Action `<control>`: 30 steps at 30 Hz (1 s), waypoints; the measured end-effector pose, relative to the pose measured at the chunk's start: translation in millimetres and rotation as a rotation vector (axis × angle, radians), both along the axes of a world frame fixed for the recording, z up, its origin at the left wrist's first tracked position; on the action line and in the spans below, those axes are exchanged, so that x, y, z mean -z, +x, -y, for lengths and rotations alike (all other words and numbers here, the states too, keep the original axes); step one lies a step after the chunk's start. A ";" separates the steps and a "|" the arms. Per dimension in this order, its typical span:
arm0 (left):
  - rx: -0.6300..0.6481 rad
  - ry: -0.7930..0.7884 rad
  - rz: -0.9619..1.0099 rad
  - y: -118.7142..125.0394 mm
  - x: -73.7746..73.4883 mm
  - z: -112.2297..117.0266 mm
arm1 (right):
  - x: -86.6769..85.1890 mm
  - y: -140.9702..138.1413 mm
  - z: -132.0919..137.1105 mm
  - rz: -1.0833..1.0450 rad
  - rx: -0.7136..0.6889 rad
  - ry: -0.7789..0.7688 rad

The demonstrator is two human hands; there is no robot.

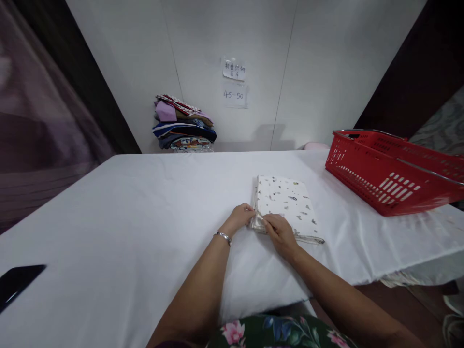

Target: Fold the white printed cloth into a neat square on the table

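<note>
A folded white cloth with small dark prints lies flat on the white-covered table, right of the middle. My left hand, with a silver bracelet at the wrist, pinches the cloth's near left corner. My right hand rests on the same near edge, fingers closed on the fabric beside the left hand. Both hands meet at that corner.
A red plastic basket stands at the table's right side. A stack of folded coloured cloths sits at the far edge by the wall. A dark flat phone lies near the left front edge. Paper notes hang on the wall.
</note>
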State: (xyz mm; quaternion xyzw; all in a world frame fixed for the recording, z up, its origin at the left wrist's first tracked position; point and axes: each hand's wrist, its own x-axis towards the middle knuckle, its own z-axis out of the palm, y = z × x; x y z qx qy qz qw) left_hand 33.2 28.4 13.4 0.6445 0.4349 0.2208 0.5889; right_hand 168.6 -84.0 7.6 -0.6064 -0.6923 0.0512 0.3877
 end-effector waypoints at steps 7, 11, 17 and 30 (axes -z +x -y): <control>-0.023 0.087 -0.048 3.2 8.8 -0.6 | 1.5 -1.7 0.5 0.019 -0.005 0.026; -0.018 0.121 -0.073 2.9 8.1 0.3 | 5.3 -1.3 1.4 0.072 -0.002 0.027; -0.015 0.128 -0.084 4.5 7.1 2.0 | 8.7 -0.7 0.9 0.174 -0.022 0.010; -0.056 0.139 -0.124 2.0 11.4 -2.4 | 9.9 0.2 0.3 0.148 -0.034 0.023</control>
